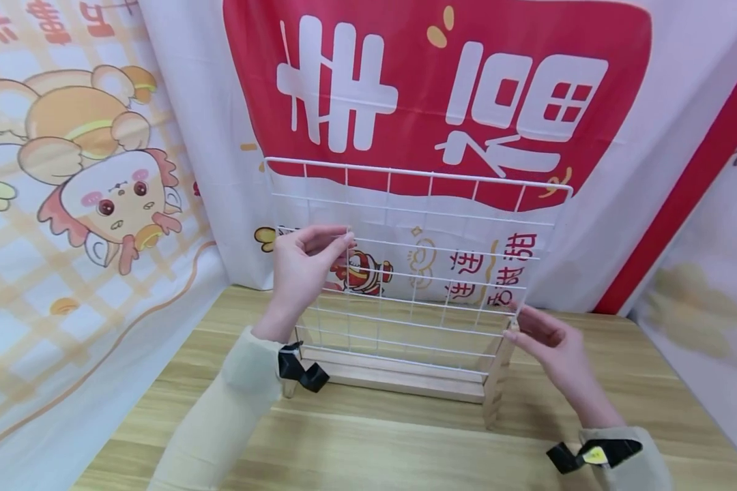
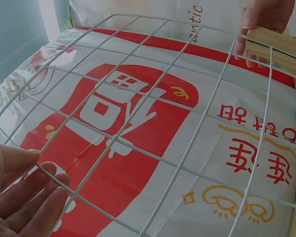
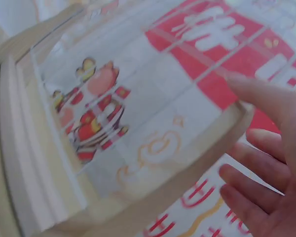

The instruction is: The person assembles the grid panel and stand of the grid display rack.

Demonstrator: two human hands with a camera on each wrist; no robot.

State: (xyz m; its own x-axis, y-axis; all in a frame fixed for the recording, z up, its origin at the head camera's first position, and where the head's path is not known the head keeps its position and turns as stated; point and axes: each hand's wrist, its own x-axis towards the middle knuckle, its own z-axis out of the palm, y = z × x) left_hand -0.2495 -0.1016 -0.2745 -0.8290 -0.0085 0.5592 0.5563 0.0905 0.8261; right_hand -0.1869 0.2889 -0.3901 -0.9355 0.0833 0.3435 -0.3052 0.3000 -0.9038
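Note:
A white wire grid panel (image 1: 430, 177) stands upright in a wooden stand (image 1: 399, 383), its lower edge at the slotted base bar. My left hand (image 1: 304, 262) pinches a wire toward the panel's left side; in the left wrist view the thumb and fingers of that hand (image 2: 27, 192) meet at a wire crossing. At the top of the stand's right post (image 1: 499, 375), my right hand (image 1: 553, 348) has its thumb in front and its fingers behind. The right wrist view shows the thumb (image 3: 259, 96) beside the post's rounded tip, with the other fingers loosely bent.
The stand rests on a wood-grain table (image 1: 368, 450). Behind it hangs a white cloth with a large red printed patch (image 1: 417, 102). A checked cartoon cloth (image 1: 92, 170) hangs on the left, and another pale cloth (image 1: 694, 286) on the right. Black straps (image 1: 297, 368) circle both wrists.

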